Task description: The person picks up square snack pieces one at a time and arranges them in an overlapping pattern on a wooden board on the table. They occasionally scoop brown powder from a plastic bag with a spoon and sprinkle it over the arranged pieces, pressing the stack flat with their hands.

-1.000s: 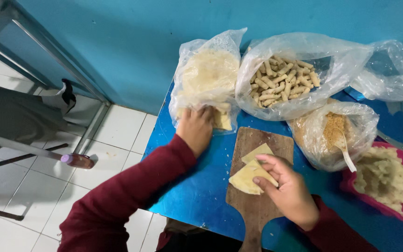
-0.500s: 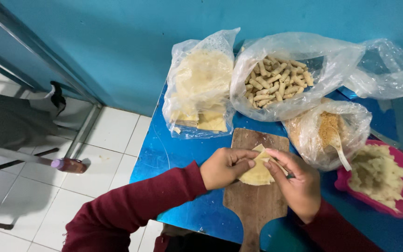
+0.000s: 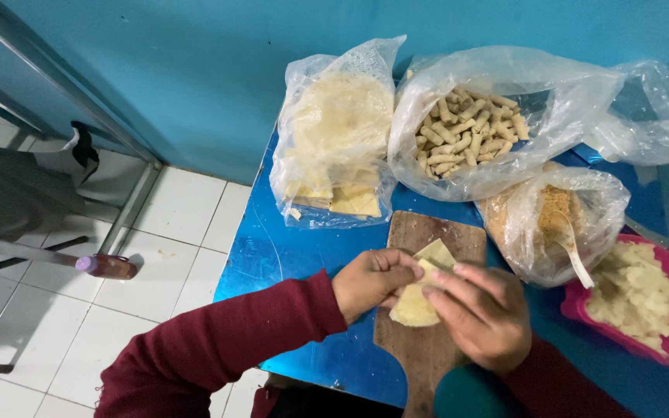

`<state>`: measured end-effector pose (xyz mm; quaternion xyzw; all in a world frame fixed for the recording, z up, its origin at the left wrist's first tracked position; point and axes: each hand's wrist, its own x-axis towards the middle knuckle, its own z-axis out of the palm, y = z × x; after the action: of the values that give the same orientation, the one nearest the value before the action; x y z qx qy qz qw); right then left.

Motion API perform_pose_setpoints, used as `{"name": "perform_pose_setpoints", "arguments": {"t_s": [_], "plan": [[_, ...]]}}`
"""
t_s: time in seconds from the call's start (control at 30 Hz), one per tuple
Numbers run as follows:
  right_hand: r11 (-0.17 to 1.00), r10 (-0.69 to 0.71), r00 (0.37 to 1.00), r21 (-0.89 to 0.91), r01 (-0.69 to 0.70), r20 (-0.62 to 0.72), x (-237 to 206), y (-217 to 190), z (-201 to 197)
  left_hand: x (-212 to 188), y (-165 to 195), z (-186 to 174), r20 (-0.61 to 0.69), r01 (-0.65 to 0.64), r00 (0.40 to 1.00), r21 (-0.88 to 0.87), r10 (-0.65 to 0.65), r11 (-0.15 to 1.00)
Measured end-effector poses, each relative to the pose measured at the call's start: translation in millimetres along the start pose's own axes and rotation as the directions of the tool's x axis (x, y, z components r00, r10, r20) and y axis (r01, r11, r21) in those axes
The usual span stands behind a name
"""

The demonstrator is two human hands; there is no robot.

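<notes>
White tiled floor [image 3: 187, 232] at far left beyond the table's left edge, with a dark stick ending in a purple-capped brown tip [image 3: 106, 266] lying across it. On the blue table [image 3: 272, 255], near its back-left corner, a clear bag of pale flat wrapper sheets [image 3: 340, 143]. Just in front, near the front edge, a wooden cutting board [image 3: 427, 348] bearing both hands. Left hand [image 3: 372, 280], sleeve dark red, fingers curled and pinching the left side of a thin yellowish wrapper [image 3: 420, 290] held just above the board. Right hand [image 3: 480, 313] closed over the wrapper's right side, fingers pressed together on its folded edge. Behind the board, against the teal wall [image 3: 195, 70] at the back edge, a second clear bag of small tan rolled sticks [image 3: 470, 131]. Right of the board, a smaller bag of brown crumb mixture [image 3: 555, 213] with a white spoon [image 3: 574, 259] standing in it. Toward the right edge, a pink bowl [image 3: 663, 340] of pale chopped filling [image 3: 629, 290], and an empty crumpled bag [image 3: 652, 112] at the back-right corner.
</notes>
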<state>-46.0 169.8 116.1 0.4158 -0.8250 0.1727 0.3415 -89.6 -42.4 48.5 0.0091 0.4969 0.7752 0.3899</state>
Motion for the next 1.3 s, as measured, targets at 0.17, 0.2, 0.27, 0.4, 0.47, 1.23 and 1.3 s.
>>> {"name": "perform_pose_setpoints", "arguments": {"t_s": [0.17,0.2,0.27,0.4,0.47,1.23,1.3], "plan": [[0.990,-0.057,0.998,0.128,0.055,0.013,-3,-14,-3,7,-7,-8,-0.192,-0.261,0.946,0.028,0.261,0.965],[0.988,-0.065,0.998,0.139,0.064,0.006,-4,-18,-3,8,-6,-10,-0.199,-0.297,0.934,0.026,0.296,0.955],[0.988,-0.086,0.996,0.131,0.082,0.025,-8,-23,-7,7,-4,-12,-0.211,-0.364,0.909,0.022,0.361,0.931],[0.989,-0.087,0.996,0.123,0.087,-0.012,-15,-37,-8,8,6,-15,-0.354,-0.349,0.880,-0.030,0.316,0.937],[0.987,-0.004,0.997,0.161,-0.009,0.080,-13,-34,-3,11,12,-19,-0.383,-0.365,0.868,-0.064,0.315,0.929],[0.570,0.656,0.680,0.375,-0.731,0.328,-4,6,16,13,18,-15,-0.271,-0.328,0.917,-0.093,0.293,0.940],[0.597,0.567,0.758,0.474,-0.648,0.322,-8,0,11,11,19,-11,-0.206,-0.320,0.934,-0.112,0.293,0.941]]}}
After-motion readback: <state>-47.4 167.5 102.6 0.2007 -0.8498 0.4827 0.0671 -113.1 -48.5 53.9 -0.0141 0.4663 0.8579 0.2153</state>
